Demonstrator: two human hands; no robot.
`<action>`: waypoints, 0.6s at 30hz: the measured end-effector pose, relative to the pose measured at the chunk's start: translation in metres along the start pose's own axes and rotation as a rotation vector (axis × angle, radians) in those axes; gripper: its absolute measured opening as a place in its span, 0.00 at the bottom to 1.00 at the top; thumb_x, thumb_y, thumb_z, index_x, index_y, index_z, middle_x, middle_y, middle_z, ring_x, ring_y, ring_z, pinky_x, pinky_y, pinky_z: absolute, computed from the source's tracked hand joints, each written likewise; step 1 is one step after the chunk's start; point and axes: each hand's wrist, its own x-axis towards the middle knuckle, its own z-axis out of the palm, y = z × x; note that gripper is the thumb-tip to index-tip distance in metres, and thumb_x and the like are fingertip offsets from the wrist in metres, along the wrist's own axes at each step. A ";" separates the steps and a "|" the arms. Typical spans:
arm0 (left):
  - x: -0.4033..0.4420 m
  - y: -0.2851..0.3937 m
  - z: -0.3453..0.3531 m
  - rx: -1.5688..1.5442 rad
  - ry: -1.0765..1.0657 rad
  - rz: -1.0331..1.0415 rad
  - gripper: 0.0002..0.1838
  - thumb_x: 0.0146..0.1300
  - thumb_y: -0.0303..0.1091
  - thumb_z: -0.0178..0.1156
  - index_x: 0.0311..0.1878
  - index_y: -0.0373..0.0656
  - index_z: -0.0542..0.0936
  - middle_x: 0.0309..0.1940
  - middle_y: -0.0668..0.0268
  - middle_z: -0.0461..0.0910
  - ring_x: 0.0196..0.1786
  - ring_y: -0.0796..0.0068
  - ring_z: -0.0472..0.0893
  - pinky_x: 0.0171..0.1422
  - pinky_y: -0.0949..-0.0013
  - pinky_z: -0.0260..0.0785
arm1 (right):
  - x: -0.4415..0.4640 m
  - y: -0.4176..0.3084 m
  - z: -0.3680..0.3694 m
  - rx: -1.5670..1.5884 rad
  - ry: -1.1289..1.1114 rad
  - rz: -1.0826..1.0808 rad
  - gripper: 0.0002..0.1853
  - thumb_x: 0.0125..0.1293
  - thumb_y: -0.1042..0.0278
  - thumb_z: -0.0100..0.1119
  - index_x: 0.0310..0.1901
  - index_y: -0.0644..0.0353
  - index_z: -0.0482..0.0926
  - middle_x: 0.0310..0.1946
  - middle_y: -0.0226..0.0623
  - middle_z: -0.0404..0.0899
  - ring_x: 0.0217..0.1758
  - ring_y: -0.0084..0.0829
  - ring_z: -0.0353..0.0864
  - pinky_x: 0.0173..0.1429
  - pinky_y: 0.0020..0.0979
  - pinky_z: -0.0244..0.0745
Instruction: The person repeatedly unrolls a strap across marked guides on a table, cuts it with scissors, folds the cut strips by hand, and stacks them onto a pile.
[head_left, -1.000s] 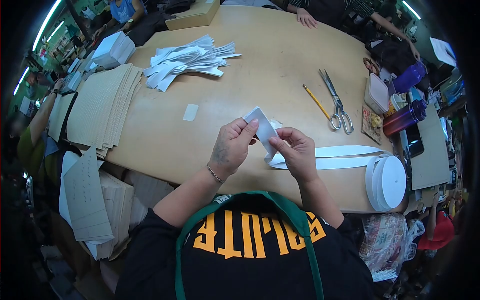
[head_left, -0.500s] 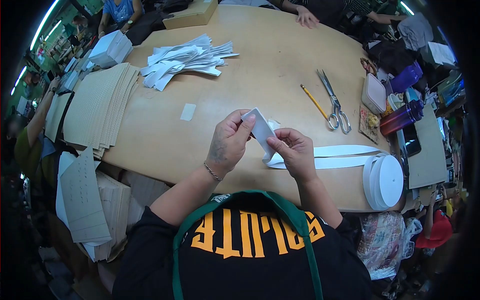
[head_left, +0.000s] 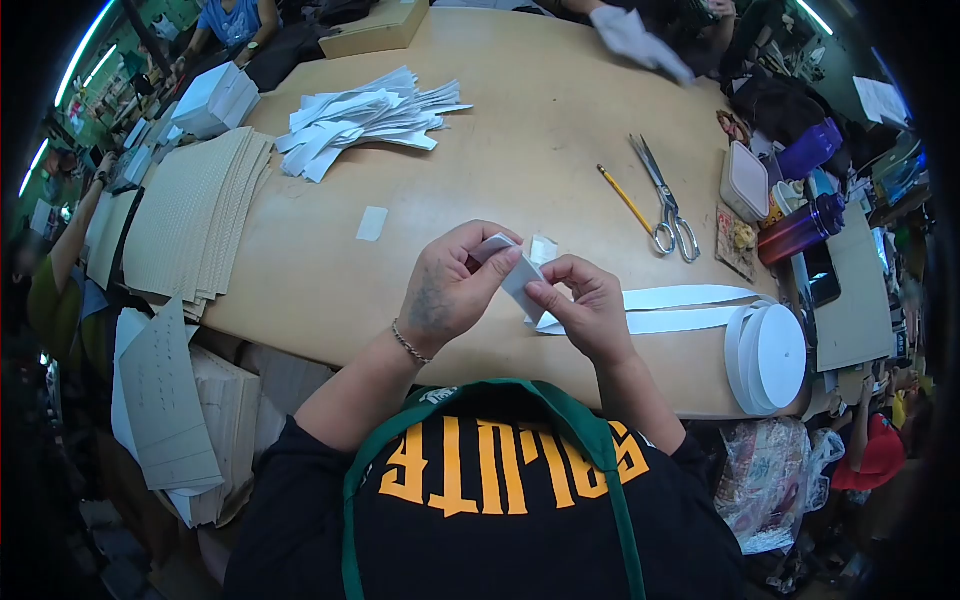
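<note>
My left hand [head_left: 447,287] pinches the upper end of a folded piece of wide white band [head_left: 520,283] between thumb and fingers. The lower part of the same piece is held by my right hand [head_left: 585,308], thumb on top. White band [head_left: 685,317] runs from behind my right hand to the rolls of white band [head_left: 778,360] at the table's right edge. Whether the held piece is joined to it is hidden by my fingers. Just beyond my hands lies a small pale piece [head_left: 543,248], and another pale rectangle [head_left: 371,224] lies further left.
Scissors [head_left: 668,200] and a yellow pencil [head_left: 626,200] lie to the right. A pile of white strips [head_left: 365,120] and stacked patterned sheets [head_left: 195,215] are on the left. A purple bottle [head_left: 800,232] and a plastic box [head_left: 745,178] line the right edge. Other people sit across the table.
Both hands have drawn slightly closer together, and the white piece is tilted and folded more tightly between them. Across the table, another person now moves a pale cloth.
</note>
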 end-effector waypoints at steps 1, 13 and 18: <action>-0.002 0.002 0.000 -0.006 0.003 0.019 0.08 0.64 0.28 0.56 0.43 0.34 0.76 0.33 0.70 0.76 0.36 0.86 0.73 0.42 0.82 0.66 | 0.000 -0.001 0.000 0.006 -0.043 -0.049 0.09 0.59 0.67 0.64 0.35 0.64 0.78 0.28 0.29 0.78 0.33 0.19 0.75 0.39 0.23 0.70; 0.007 -0.038 -0.071 -0.373 0.525 -0.026 0.05 0.62 0.29 0.59 0.40 0.41 0.78 0.31 0.72 0.77 0.34 0.84 0.76 0.39 0.81 0.70 | -0.028 0.005 -0.094 -0.465 -0.062 0.265 0.13 0.55 0.63 0.67 0.33 0.63 0.75 0.22 0.29 0.74 0.27 0.20 0.71 0.31 0.24 0.67; 0.005 -0.083 -0.078 -0.340 0.621 -0.248 0.05 0.61 0.32 0.61 0.38 0.44 0.78 0.30 0.73 0.77 0.32 0.85 0.75 0.37 0.78 0.70 | -0.052 0.003 -0.131 -0.742 0.134 0.251 0.15 0.50 0.61 0.70 0.29 0.64 0.76 0.21 0.40 0.75 0.24 0.32 0.72 0.31 0.31 0.68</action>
